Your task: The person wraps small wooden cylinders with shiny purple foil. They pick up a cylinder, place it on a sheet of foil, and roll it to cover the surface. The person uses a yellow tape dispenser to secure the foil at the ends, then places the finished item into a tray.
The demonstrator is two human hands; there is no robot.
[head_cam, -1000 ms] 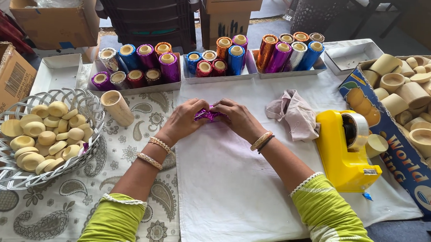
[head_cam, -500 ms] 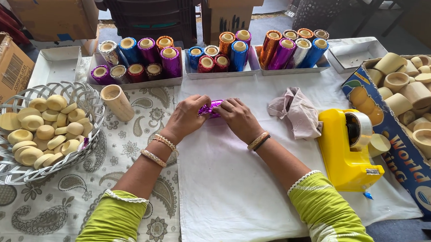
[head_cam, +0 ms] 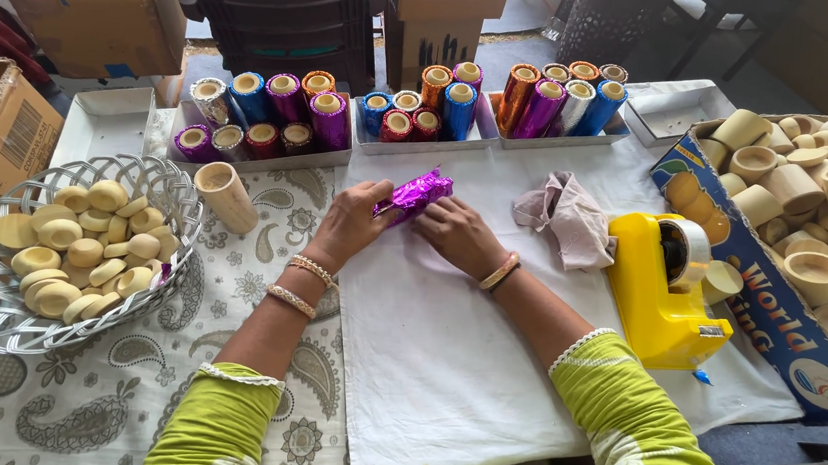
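A small cylinder wrapped in shiny purple foil (head_cam: pixel 415 193) lies on the white cloth (head_cam: pixel 445 359) at the middle of the table. My left hand (head_cam: pixel 349 223) grips its near left end. My right hand (head_cam: pixel 457 230) presses on its right side, fingers curled over the foil. Both wrists carry bangles, and green sleeves cover my forearms.
Trays of foil-wrapped cylinders (head_cam: pixel 397 112) line the far edge. A bare wooden cup (head_cam: pixel 224 193) stands left of my hands, beside a wire basket of wooden lids (head_cam: pixel 68 245). A crumpled cloth (head_cam: pixel 568 218), a yellow tape dispenser (head_cam: pixel 665 286) and a box of wooden cups (head_cam: pixel 800 189) are on the right.
The purple foil piece shows more between my hands and is turned at a slant. My hands have stayed at the same spot on the white cloth.
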